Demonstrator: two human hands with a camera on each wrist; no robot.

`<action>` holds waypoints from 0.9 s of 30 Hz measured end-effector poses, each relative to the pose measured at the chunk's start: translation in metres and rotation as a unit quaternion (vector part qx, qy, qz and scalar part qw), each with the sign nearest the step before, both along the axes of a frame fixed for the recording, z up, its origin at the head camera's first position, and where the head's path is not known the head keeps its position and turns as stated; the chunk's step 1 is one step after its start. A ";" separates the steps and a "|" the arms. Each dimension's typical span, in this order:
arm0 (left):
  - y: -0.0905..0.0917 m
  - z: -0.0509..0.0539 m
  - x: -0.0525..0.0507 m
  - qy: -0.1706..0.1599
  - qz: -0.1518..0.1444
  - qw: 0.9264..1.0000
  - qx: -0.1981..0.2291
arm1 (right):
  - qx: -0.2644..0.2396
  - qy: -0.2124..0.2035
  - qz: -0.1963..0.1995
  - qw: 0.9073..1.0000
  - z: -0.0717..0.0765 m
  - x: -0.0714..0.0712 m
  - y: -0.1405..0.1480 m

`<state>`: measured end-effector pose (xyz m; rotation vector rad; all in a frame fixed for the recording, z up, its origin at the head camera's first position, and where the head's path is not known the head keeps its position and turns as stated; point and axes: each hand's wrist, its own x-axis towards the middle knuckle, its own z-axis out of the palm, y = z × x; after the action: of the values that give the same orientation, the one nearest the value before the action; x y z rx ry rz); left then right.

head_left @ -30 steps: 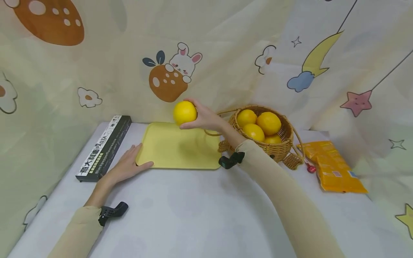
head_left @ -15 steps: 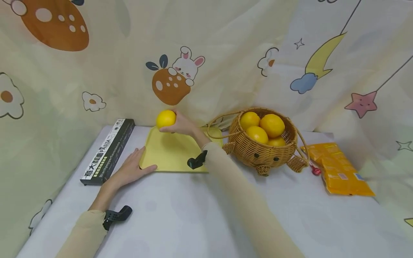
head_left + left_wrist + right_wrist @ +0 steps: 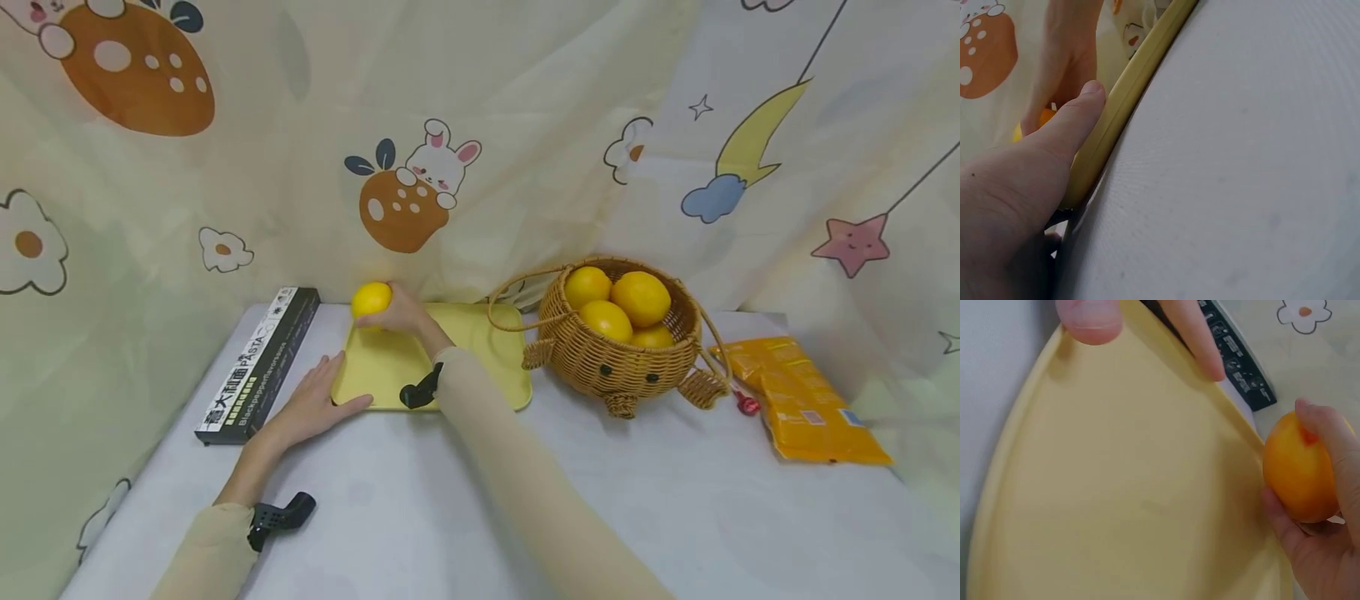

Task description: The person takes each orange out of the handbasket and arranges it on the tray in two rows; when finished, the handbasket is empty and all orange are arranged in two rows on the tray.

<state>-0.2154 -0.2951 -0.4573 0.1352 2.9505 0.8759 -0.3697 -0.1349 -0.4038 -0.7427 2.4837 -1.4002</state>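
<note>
Five oranges show in all: one in the right hand and four oranges in the single wicker basket. The right hand's thumb and fingers are clamped round the held orange, which is at the far left corner of the one yellow tray. Whether that orange touches the tray or hangs just over it, I cannot tell. The left hand rests at the tray's near left corner, its fingers straight and its thumb spread apart from them; the thumb lies along the near edge, the fingers by the left edge.

One pasta box lies slantwise left of the tray, with a strip of table between them. The tray's far edge runs just beside the printed cloth, so room there is tight. On the right, the basket stands near the tray's edge, and its looped handle overlaps the tray's far right corner in the head view. Right of the basket lie one small red thing and one orange packet. The widest room is the tabletop in front of the tray, where the right forearm crosses.
</note>
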 end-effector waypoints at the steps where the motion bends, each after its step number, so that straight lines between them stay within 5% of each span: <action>1: 0.001 0.000 0.000 -0.002 -0.001 1.000 -0.001 | 0.006 0.007 -0.002 1.000 -0.002 0.001 -0.002; 12: 0.000 0.003 0.002 -0.011 -0.008 1.000 -0.002 | 0.033 0.016 -0.003 0.999 -0.007 0.009 -0.015; 20: -0.001 0.003 -0.003 -0.011 -0.003 1.000 -0.004 | 0.069 0.005 -0.073 0.995 -0.002 0.010 -0.022; 27: 0.000 0.002 -0.001 -0.007 -0.005 1.000 -0.001 | 0.051 0.002 -0.111 0.992 -0.005 0.015 -0.025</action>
<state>-0.2167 -0.2953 -0.4554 0.1415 2.9347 0.8687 -0.3552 -0.1594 -0.4084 -0.4606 2.6867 -1.3267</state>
